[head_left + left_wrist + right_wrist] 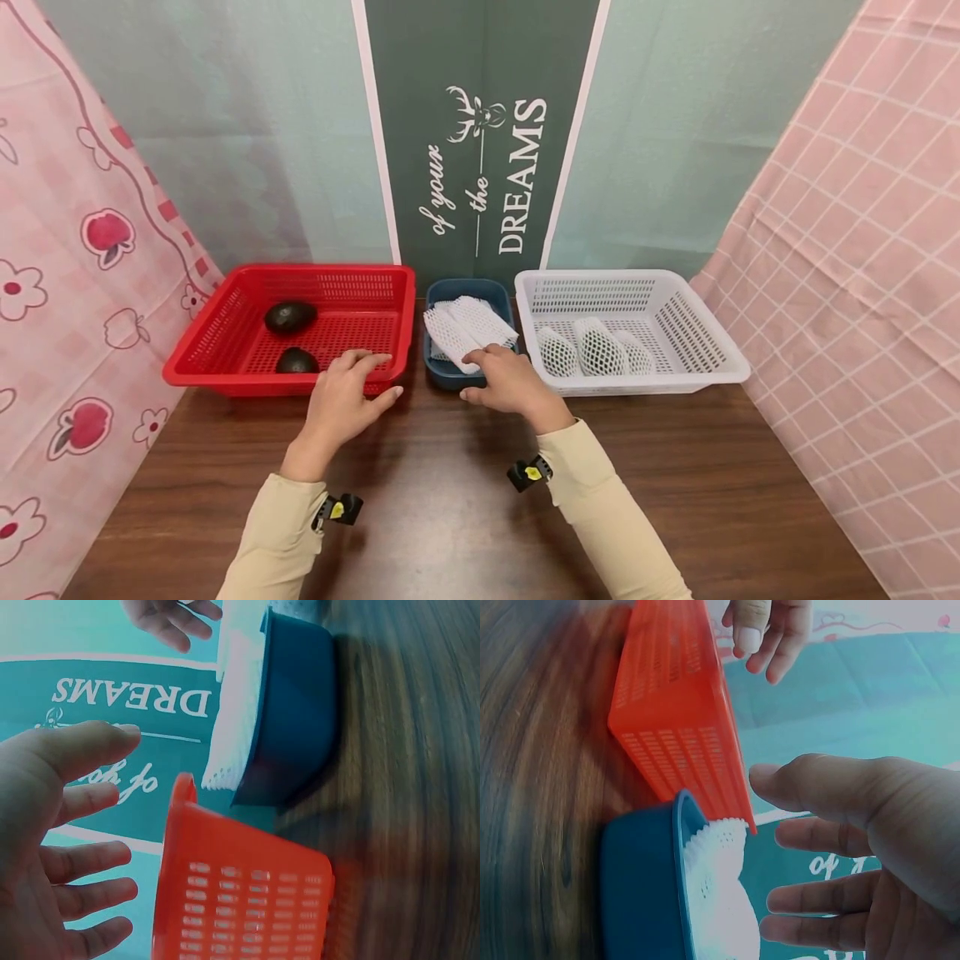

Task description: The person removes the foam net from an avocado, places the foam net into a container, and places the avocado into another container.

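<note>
Two bare hands above a dark wood-grain table (442,500), with three containers in a row. The left hand (343,402) is spread wide—thumb well parted from the fingers, nothing in its hold—near the front right corner of a red basket (247,386). Two dark avocados (290,317) lie inside that basket, one toward the back and one at the front wall, apart from each other. The right hand (510,382), likewise holding nothing, hangs over the front of a blue bin (450,380), its thumb and fingers parted; the right wrist view shows a gap between the fingertips and the white foam nets (472,327). These nets lie heaped in the bin, rising above its rim. To the right, a white basket (637,385) contains three netted fruits (602,350), grouped at its left side. Behind the containers hangs a green backdrop (480,50) with white lettering—"DREAMS" is its largest word
</note>
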A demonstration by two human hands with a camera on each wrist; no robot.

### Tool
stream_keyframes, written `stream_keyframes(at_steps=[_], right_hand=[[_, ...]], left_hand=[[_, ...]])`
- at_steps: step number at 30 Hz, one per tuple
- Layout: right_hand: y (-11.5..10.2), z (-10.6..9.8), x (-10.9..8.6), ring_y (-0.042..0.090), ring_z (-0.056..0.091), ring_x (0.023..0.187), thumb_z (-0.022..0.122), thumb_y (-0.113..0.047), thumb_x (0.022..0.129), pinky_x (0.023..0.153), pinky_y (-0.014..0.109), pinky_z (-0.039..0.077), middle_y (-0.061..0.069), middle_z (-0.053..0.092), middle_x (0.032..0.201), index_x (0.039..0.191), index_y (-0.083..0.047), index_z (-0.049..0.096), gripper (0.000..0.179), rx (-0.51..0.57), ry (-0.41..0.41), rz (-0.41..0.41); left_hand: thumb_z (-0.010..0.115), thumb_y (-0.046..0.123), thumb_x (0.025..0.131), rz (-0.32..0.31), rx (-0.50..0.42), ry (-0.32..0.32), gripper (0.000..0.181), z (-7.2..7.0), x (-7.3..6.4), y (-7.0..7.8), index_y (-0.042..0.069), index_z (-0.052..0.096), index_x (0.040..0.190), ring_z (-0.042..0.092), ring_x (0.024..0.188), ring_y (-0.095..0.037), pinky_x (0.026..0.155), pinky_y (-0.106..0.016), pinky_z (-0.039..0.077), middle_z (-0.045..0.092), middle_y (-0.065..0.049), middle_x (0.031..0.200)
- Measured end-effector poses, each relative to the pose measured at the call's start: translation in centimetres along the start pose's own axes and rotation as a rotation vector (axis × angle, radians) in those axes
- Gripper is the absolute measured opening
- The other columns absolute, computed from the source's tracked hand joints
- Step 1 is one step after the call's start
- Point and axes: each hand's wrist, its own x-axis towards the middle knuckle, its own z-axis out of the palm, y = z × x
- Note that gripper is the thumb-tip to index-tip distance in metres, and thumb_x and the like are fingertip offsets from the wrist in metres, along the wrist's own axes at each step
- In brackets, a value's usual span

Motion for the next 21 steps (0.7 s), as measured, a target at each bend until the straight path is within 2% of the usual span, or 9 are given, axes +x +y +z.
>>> stream_keyframes(at_steps=[13, 21], right_hand=[[2.2, -1.0, -1.4, 0.028, 0.053, 0.103, 0.071, -0.034, 0.080, 0.081, 0.047, 0.044, 0.013, 0.056, 0.114, 0.119, -0.007, 0.061, 0.048, 0.023, 0.025, 0.033], [3.4, -1.3, -2.0, 0.029, 0.052, 0.099, 0.073, -0.032, 0.079, 0.083, 0.045, 0.044, 0.015, 0.055, 0.113, 0.115, -0.006, 0.064, 0.045, 0.030, 0.074, 0.030]], left_hand=[[0.077, 0.034, 0.072, 0.013, 0.028, -0.055, 0.046, 1.4, 1.0, 2.0, 0.011, 0.067, 0.111, 0.053, 0.096, -0.032, 0.067, -0.046, 0.042, 0.057, -0.013, 0.108], [0.076, 0.037, 0.073, 0.050, 0.081, -0.106, 0.047, 2.3, 1.5, 3.3, 0.013, 0.067, 0.111, 0.053, 0.096, -0.032, 0.071, -0.046, 0.041, 0.057, -0.013, 0.108]])
